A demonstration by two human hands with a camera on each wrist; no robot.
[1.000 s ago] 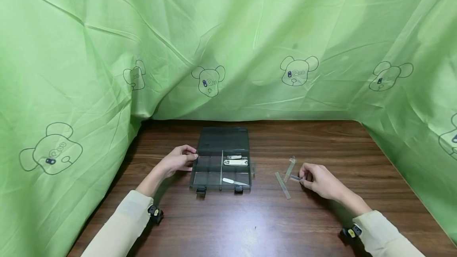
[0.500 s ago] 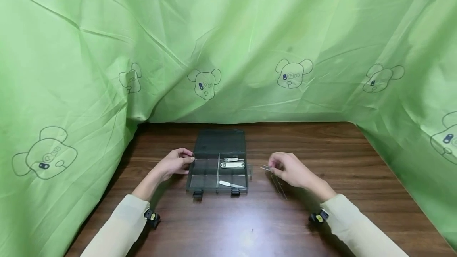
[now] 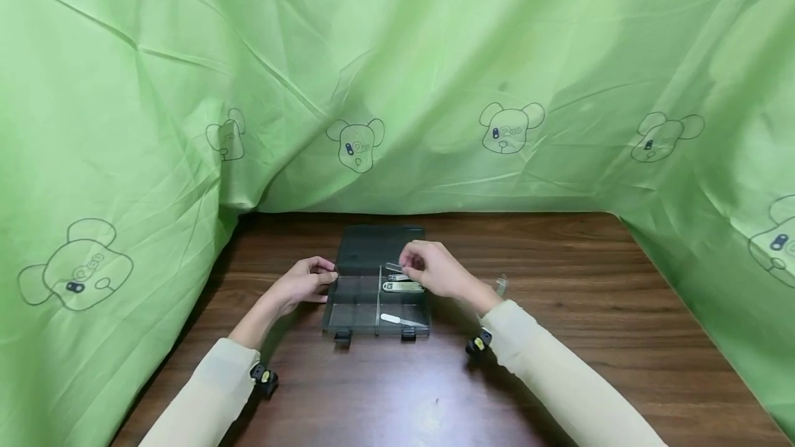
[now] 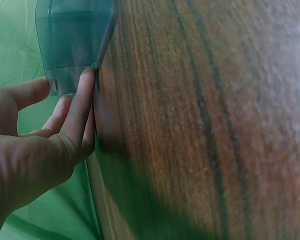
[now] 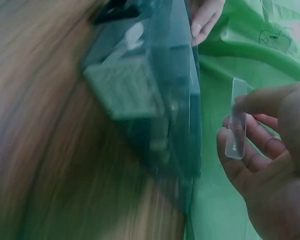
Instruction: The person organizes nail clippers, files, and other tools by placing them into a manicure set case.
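A dark translucent compartment box (image 3: pixel 359 309) lies with its lid (image 3: pixel 366 243) folded back. Its right half holds a large nail clipper (image 3: pixel 402 287), a smaller nail clipper (image 3: pixel 395 278) and a white-handled nail file (image 3: pixel 397 319). My left hand (image 3: pixel 304 283) touches the box's left side, its fingertips against the outer wall in the left wrist view. Above the far right compartment, my right hand (image 3: pixel 435 269) pinches a clear plastic divider strip (image 5: pixel 236 120) between thumb and fingers. In the right wrist view the strip stands apart from the box wall.
Another clear strip (image 3: pixel 501 285) lies on the wooden table (image 3: pixel 590 281), partly hidden behind my right forearm. Two black latches (image 3: pixel 343 338) stick out from the box's front edge. A green curtain (image 3: pixel 422 157) surrounds the table's back and sides.
My right hand has carried the pinched clear strip leftward from the loose strips to above the box. The left hand has stayed at the box's left side.
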